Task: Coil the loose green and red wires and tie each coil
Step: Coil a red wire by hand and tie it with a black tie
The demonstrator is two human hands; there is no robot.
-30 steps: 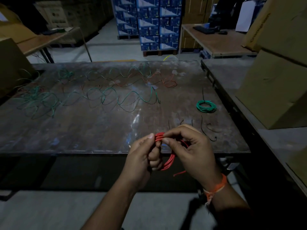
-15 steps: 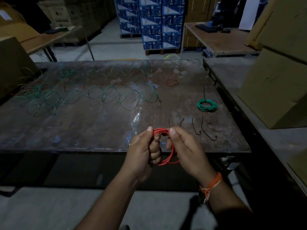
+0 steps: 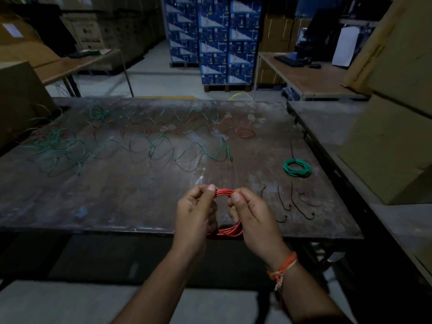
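Between both hands (image 3: 196, 213), red coil (image 3: 230, 231)

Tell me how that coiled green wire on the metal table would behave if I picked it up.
The coiled green wire looks thin and small, so probably light. Its loops would likely sag, perhaps spring apart, as no tie is clearly visible.

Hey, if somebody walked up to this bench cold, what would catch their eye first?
Probably the red wire coil, pinched at its top by the left hand and right hand over the table's near edge. Next, the finished green coil at right, and loose green wires sprawled across the far left.
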